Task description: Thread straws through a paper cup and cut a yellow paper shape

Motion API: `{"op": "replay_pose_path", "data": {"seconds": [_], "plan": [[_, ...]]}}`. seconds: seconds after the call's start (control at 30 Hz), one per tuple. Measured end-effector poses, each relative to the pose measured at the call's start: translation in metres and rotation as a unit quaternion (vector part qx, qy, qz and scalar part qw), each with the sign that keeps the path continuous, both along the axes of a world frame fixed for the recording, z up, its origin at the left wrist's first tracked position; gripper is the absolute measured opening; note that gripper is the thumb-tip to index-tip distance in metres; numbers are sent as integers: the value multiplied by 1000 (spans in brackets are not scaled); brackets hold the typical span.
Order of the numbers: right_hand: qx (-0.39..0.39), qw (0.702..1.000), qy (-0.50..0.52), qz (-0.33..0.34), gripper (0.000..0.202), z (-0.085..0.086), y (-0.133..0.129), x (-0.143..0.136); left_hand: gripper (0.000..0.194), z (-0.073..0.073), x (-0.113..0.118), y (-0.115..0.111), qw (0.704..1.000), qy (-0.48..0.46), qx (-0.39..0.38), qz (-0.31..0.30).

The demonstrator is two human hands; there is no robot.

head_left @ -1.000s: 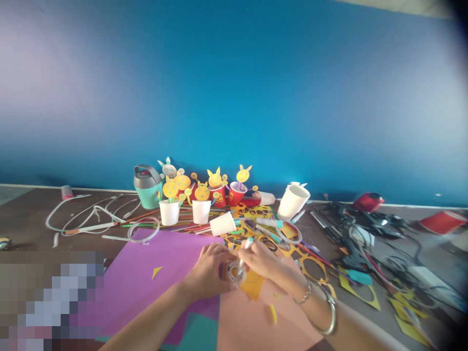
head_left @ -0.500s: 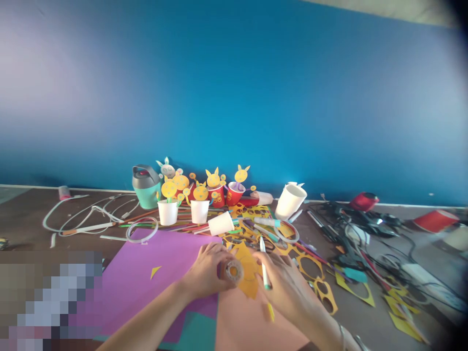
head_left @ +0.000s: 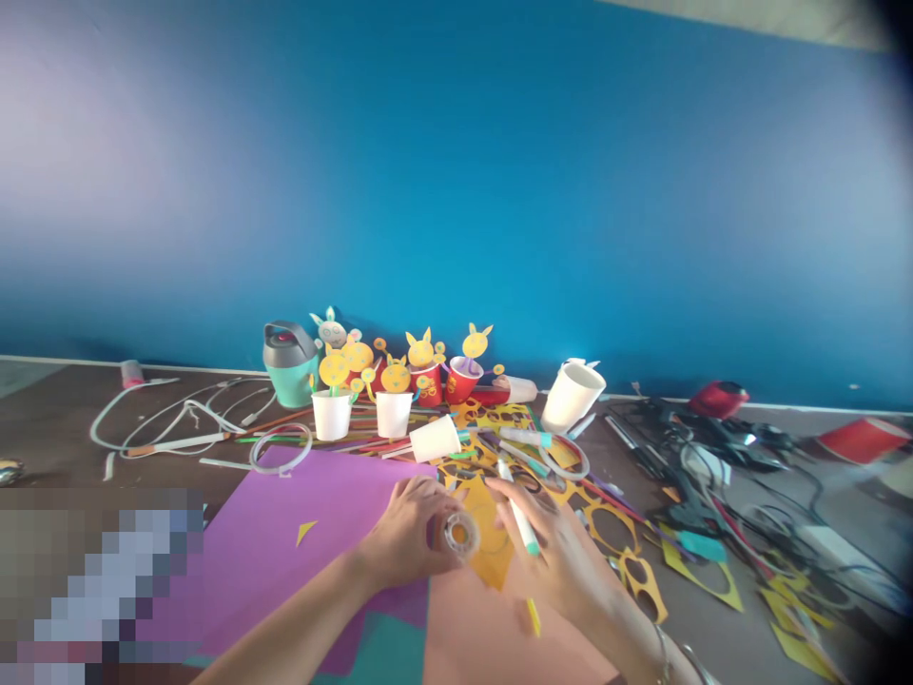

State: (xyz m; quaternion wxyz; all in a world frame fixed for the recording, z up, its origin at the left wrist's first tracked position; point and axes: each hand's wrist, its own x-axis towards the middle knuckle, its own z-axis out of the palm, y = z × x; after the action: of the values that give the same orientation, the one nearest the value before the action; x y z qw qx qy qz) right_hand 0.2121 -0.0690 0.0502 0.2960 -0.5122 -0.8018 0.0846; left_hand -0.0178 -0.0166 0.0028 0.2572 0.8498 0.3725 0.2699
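My left hand [head_left: 406, 521] is wrapped round a roll of clear tape [head_left: 462, 535], its round face turned toward me. Just right of the roll is a piece of yellow paper [head_left: 492, 552], partly hidden by the tape and my fingers. My right hand [head_left: 563, 552] grips a white marker [head_left: 522, 518] with a green end pointing down toward me. Its fingers are close to the paper's right edge. Under both hands lie a purple sheet [head_left: 285, 533] and a salmon-coloured sheet [head_left: 492, 637]. A small yellow strip [head_left: 534, 616] rests below the right hand.
Paper cups with yellow animal faces [head_left: 394, 414] stand along the blue wall beside a teal flask [head_left: 292, 376]. One white cup [head_left: 435, 439] lies on its side. Cut-out yellow scraps [head_left: 611, 525], white cables [head_left: 192, 414] and a glue gun [head_left: 681, 509] clutter the table.
My right hand has shifted slightly, tilting the marker so its green end swings to the right. My left hand still holds the tape roll. The whole view has slid slightly.
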Motion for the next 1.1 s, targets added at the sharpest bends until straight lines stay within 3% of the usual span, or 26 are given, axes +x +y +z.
{"op": "replay_pose_path", "data": {"seconds": [0.1, 0.2, 0.3, 0.37, 0.63, 0.87, 1.1], "plan": [[-30, 997, -52, -38, 52, -12, -2, 6, 46, 1, 1, -1, 1000, 0, 9, 13], [2, 990, -116, -83, 65, -41, -9, 15, 44, 3, 4, -4, 1000, 6, 23, 18], [19, 989, -116, -95, 65, -68, -14, 18, 46, 6, 3, -6, 999, -5, 42, 1], [20, 989, -104, -105, 66, -76, -16, 15, 46, 8, 1, -6, 998, -35, 56, 7], [-57, 987, -69, -135, 68, -67, -16, 2, 33, 8, -11, 6, 975, -160, 50, 145], [-131, 974, -50, -177, 79, -63, -10, -1, 32, 6, -9, 7, 971, -171, 50, 158], [-149, 970, -65, -182, 81, -50, -5, -3, 34, 5, -11, 7, 975, -156, 46, 154]]}}
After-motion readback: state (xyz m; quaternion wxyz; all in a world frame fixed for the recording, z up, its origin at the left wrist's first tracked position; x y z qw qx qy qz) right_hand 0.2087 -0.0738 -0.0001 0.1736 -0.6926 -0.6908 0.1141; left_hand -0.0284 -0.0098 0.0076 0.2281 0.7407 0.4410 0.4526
